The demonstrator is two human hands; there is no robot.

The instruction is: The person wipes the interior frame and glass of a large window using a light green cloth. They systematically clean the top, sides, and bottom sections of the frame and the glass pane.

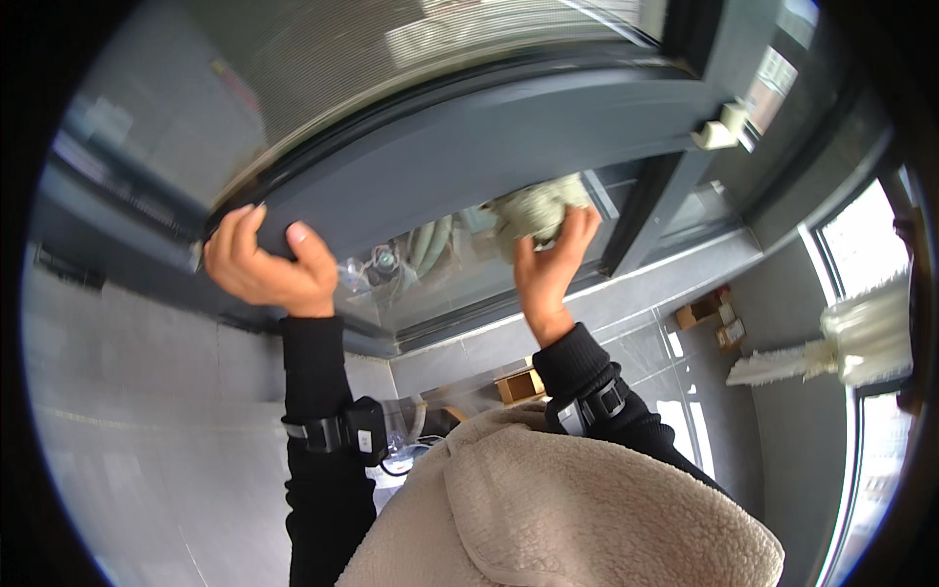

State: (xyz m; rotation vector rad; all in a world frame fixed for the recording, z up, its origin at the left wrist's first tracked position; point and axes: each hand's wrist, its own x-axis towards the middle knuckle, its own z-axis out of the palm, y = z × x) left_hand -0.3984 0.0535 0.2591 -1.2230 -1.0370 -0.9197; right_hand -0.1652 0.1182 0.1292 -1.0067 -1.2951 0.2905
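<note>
A: Where's the pale green cloth (533,210)?
B: Betw. 1 & 2 o'clock, by the dark grey frame's (469,142) lower edge; R hand (552,274) has fingers gripping it.
A: & L hand (274,272)?
B: Approx. 9 o'clock, at frame's L end, fingers half-curled; can't tell if gripping.

We count one left hand (272,268), one right hand (551,281), two black sleeves (313,364), two wrist straps (318,433), one pale green cloth (533,210) and one beige fleece garment (587,499).
</note>
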